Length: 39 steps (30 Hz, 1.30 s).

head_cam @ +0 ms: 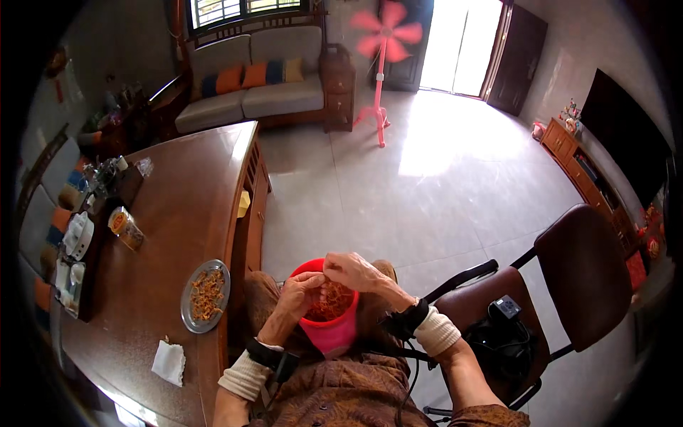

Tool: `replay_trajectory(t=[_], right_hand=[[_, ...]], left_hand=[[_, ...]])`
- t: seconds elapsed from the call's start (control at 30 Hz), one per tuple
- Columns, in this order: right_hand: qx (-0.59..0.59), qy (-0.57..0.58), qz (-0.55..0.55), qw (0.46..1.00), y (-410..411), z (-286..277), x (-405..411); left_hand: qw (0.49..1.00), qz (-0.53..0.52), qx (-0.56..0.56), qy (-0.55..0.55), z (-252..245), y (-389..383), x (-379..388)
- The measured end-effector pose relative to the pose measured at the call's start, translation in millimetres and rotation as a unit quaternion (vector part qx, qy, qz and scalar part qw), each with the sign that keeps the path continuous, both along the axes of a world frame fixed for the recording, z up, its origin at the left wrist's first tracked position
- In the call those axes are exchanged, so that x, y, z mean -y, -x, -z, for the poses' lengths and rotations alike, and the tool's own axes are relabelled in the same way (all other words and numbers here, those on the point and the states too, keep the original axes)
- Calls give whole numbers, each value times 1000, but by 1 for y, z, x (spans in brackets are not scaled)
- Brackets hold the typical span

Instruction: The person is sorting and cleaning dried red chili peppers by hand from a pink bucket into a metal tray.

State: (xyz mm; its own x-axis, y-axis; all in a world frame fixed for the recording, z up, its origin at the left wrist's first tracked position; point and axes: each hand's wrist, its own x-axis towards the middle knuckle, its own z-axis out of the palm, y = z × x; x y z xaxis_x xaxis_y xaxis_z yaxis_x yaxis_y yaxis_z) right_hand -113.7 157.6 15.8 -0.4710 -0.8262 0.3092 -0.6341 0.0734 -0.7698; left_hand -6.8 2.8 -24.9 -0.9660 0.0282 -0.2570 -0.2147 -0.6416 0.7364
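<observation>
My left hand (303,295) and my right hand (353,272) meet with pinched fingertips over a red-pink plastic bucket (333,337). A small piece seems pinched between them, mostly hidden by the fingers. Thin orange-red stringy strands (337,304) fill the bucket, which stands between my knees. To the left, an oval metal plate (187,312) holds a heap of orange-brown stringy pieces (207,293) near the edge of a wooden table (165,213).
On the table are a folded white tissue (169,363), a clear jar (126,228) and a tray with white dishes (78,236). A brown armchair (581,272) on my right bears a small device (505,307) with black cables. A pink stand fan (380,96) stands ahead, left of an open doorway (461,48).
</observation>
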Motion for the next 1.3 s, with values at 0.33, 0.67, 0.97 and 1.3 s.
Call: replay_trajectory(t=[0.33, 0.67, 0.97, 1.3], right_hand=[[58, -24, -4, 998, -7, -4, -1], [92, 49, 58, 993, -20, 6, 9], [20, 71, 85, 994, -13, 14, 8], [330, 76, 49, 940, -11, 13, -11]], left_hand=[[964, -29, -43, 259, -24, -10, -4], [977, -43, -85, 188, -20, -10, 2], [701, -235, -240, 630, -35, -14, -15], [747, -139, -242, 603, -34, -7, -16]])
